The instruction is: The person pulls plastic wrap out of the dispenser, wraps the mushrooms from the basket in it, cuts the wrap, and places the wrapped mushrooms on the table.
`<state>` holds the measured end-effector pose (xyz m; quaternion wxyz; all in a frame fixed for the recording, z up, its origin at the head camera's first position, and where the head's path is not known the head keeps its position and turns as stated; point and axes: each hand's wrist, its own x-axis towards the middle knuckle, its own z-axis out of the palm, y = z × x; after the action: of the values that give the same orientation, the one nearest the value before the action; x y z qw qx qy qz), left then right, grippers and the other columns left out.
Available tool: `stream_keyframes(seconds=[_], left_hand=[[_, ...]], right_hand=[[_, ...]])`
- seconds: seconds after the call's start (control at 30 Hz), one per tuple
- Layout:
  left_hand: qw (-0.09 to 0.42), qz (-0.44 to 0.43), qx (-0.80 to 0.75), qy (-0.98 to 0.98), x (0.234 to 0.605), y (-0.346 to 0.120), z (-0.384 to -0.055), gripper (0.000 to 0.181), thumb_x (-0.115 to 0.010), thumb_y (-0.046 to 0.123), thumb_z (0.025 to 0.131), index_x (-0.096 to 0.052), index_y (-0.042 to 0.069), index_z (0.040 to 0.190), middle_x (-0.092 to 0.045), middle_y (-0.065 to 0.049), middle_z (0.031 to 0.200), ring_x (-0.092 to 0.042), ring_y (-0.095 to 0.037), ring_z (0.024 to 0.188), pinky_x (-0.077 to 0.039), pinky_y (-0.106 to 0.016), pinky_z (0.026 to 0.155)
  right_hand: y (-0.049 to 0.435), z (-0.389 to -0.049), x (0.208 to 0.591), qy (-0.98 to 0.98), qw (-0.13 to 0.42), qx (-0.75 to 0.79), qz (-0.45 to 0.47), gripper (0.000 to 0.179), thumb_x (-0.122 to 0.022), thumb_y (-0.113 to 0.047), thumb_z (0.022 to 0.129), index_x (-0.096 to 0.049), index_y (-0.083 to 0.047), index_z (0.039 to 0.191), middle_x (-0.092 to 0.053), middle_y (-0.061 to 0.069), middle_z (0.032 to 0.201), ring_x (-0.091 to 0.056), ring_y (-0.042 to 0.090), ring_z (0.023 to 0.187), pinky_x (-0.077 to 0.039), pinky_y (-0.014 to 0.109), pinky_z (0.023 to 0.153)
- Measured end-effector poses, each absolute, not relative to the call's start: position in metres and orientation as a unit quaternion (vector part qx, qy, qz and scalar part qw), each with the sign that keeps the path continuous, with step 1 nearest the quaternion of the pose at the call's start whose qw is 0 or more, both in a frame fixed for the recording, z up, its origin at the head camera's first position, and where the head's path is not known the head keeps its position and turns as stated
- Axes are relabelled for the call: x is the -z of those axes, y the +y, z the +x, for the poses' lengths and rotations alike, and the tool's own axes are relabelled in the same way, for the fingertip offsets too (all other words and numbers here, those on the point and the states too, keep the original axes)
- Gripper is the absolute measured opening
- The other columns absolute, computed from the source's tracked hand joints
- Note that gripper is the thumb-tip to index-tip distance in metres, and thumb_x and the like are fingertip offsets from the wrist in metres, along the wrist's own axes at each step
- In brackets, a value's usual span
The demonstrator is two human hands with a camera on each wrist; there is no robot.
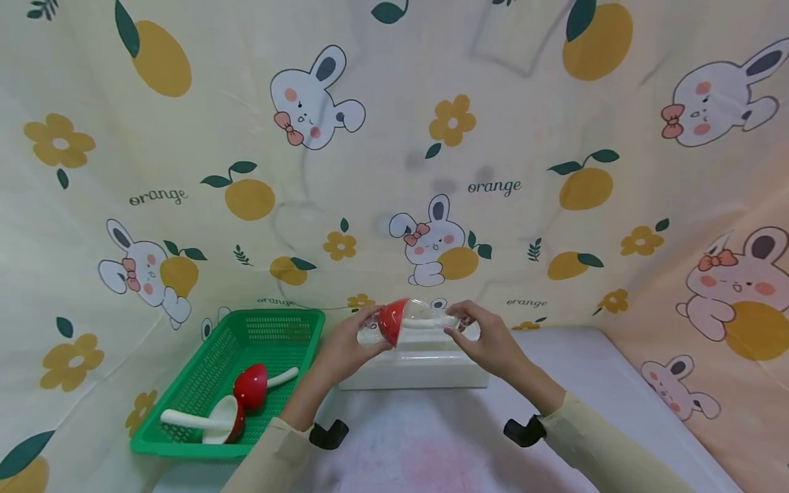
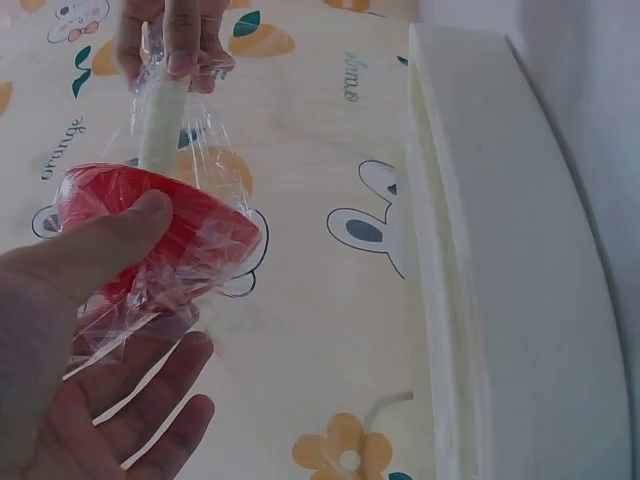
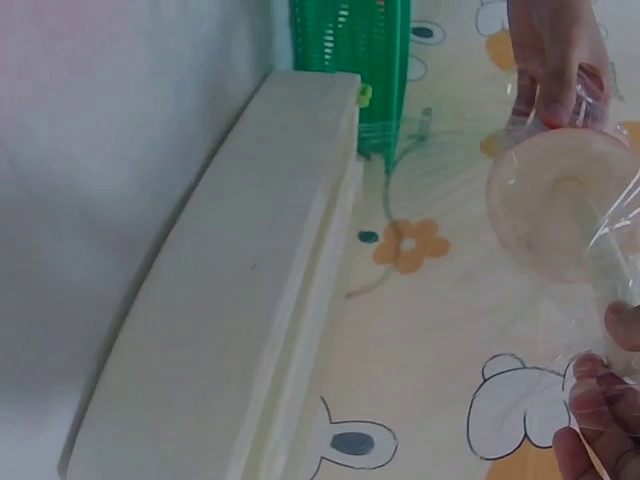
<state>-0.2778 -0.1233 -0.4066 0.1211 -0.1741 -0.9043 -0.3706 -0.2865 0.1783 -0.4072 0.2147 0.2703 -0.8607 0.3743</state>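
Note:
Between both hands, above the table, is a toy mushroom with a red cap [image 1: 392,322] and a pale stem [image 2: 163,120], lying sideways inside crinkled clear plastic film [image 2: 225,150]. My left hand [image 1: 354,340] holds the cap end, its thumb [image 2: 140,225] pressing the red side through the film while the other fingers spread beneath. At the stem end, my right hand [image 1: 487,337] pinches the film-covered stem between thumb and fingers. The right wrist view shows the cap's pale underside [image 3: 540,210] through the film.
Behind the hands stands a long white box [image 1: 413,375] on the white table [image 1: 555,383]. To the left, a green basket [image 1: 191,376] holds a mushroom with its red cap up [image 1: 251,387] and another showing its pale underside [image 1: 218,421]. Printed cloth [image 1: 382,157] hangs behind.

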Motion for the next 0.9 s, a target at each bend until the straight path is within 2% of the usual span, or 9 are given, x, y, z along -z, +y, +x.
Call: stream_keyframes(seconds=[0.17,0.33,0.5,0.63,0.73,0.9], left_hand=[[0.108,-0.199,0.380,-0.897,0.419,-0.127,-0.267,0.075,-0.091,0.023,0.089,-0.054,0.017,0.154,-0.064,-0.009,0.149,-0.060,-0.034,0.137,-0.058,-0.056,0.102],[0.075,-0.198,0.398,-0.893,0.433,-0.129,-0.254,0.075,-0.091,0.023,0.089,-0.053,0.018,0.153,-0.065,-0.007,0.146,-0.061,-0.032,0.134,-0.060,-0.052,0.100],[0.050,-0.204,0.402,-0.891,0.446,-0.130,-0.243,0.080,-0.090,0.025,0.089,-0.048,0.016,0.156,-0.063,-0.010,0.147,-0.060,-0.035,0.135,-0.060,-0.053,0.099],[0.039,-0.214,0.400,-0.890,0.459,-0.131,-0.237,0.080,-0.091,0.022,0.088,-0.049,0.015,0.156,-0.061,-0.008,0.148,-0.059,-0.032,0.136,-0.057,-0.054,0.105],[0.029,-0.226,0.398,-0.889,0.471,-0.131,-0.233,0.079,-0.091,0.018,0.088,-0.050,0.015,0.156,-0.061,-0.006,0.147,-0.059,-0.029,0.135,-0.056,-0.050,0.107],[0.013,-0.233,0.399,-0.887,0.492,-0.131,-0.231,0.081,-0.091,0.015,0.088,-0.048,0.014,0.157,-0.059,-0.005,0.147,-0.059,-0.026,0.134,-0.057,-0.044,0.106]], right_hand=[[0.180,-0.277,0.416,-0.869,0.203,-0.358,0.276,0.036,-0.085,-0.013,0.094,-0.069,-0.016,0.126,-0.075,-0.005,0.113,-0.067,0.010,0.092,-0.061,0.036,0.087],[0.183,-0.266,0.428,-0.873,0.168,-0.356,0.287,0.033,-0.085,-0.013,0.094,-0.070,-0.018,0.123,-0.070,-0.012,0.099,-0.061,0.010,0.087,-0.056,0.027,0.077],[0.186,-0.255,0.444,-0.880,0.115,-0.369,0.276,0.030,-0.085,-0.017,0.095,-0.068,-0.023,0.119,-0.064,-0.014,0.093,-0.056,0.010,0.082,-0.051,0.026,0.069],[0.187,-0.248,0.460,-0.870,0.088,-0.390,0.288,0.027,-0.085,-0.018,0.095,-0.069,-0.022,0.117,-0.063,-0.011,0.091,-0.055,0.009,0.079,-0.051,0.026,0.065],[0.190,-0.243,0.474,-0.854,0.077,-0.415,0.305,0.026,-0.085,-0.015,0.094,-0.070,-0.020,0.115,-0.065,-0.009,0.092,-0.056,0.007,0.077,-0.052,0.026,0.064],[0.191,-0.239,0.498,-0.823,0.083,-0.452,0.334,0.028,-0.086,-0.011,0.092,-0.071,-0.017,0.114,-0.071,-0.004,0.105,-0.060,0.008,0.080,-0.055,0.026,0.068]])
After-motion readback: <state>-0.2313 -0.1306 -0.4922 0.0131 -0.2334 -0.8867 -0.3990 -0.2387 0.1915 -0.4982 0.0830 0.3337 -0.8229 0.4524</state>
